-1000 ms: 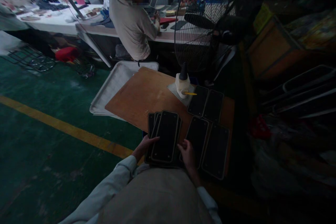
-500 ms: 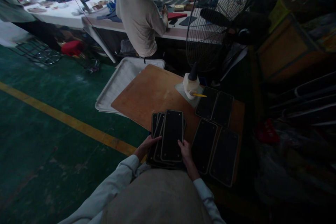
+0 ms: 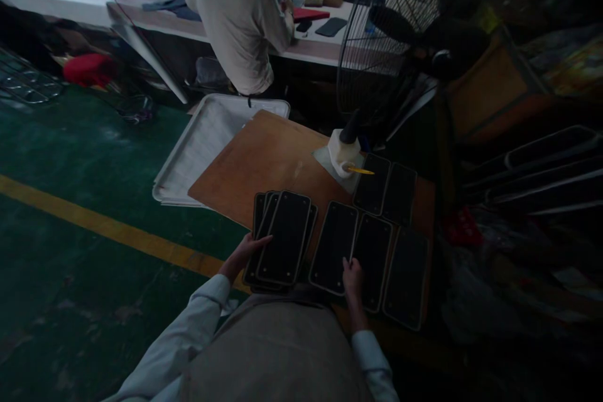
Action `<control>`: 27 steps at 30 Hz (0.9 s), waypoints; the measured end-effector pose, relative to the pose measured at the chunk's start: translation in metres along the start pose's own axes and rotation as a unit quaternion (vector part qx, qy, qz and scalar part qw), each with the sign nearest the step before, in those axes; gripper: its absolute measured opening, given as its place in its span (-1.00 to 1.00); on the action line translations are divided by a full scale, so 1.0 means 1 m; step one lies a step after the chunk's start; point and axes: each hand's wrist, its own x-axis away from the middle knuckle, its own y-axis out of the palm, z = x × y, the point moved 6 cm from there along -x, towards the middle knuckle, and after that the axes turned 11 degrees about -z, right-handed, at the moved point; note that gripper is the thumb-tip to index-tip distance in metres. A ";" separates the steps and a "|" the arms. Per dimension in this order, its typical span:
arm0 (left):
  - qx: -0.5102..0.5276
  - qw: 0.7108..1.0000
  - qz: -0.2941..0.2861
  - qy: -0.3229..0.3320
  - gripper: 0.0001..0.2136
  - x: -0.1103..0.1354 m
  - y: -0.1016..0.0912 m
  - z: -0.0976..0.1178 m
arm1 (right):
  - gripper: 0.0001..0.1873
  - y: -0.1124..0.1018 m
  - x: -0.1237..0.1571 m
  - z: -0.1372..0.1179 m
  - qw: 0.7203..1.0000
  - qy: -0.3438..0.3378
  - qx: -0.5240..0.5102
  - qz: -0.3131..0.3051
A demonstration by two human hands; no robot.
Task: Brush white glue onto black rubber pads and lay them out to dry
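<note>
My left hand (image 3: 245, 252) grips the left edge of a stack of dark rectangular panels (image 3: 284, 239), its thumb on top. The panels have rounded corners, pale edging and small shiny dots near the corners. My right hand (image 3: 353, 273) is closed on the right edge of a single dark panel (image 3: 333, 245), which is to the right of the stack. That panel lies slightly over or against another dark panel (image 3: 374, 257) on the brown board (image 3: 264, 157). More dark panels lie on the board's right side.
A white bottle with a black cone top (image 3: 345, 147) and a yellow stick (image 3: 360, 170) stand at the board's back. Under the board sits a white tray (image 3: 188, 144). A large fan (image 3: 377, 44) and a co-worker (image 3: 240, 19) at a white-topped table are beyond.
My right hand has moved right, taking one panel off the stack to beside the other panels. My left hand stays at the stack. The whole view has shifted somewhat.
</note>
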 end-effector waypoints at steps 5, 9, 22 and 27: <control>0.002 1.000 -0.021 -0.002 -0.53 -0.001 -0.005 0.009 | -0.52 -0.003 0.024 -0.038 0.992 -0.070 0.075 0.078; 0.008 1.000 -0.027 -0.004 -0.52 -0.002 0.002 0.011 | -0.53 0.062 0.030 -0.074 0.991 -0.113 -0.012 -0.065; 0.052 0.998 0.027 0.023 -0.46 0.005 -0.004 0.021 | -0.41 0.116 -0.004 -0.081 0.976 -0.078 -0.137 -0.152; 0.032 0.997 0.057 0.045 -0.50 0.002 -0.035 0.035 | -0.47 0.101 -0.011 -0.072 0.984 -0.066 -0.113 -0.122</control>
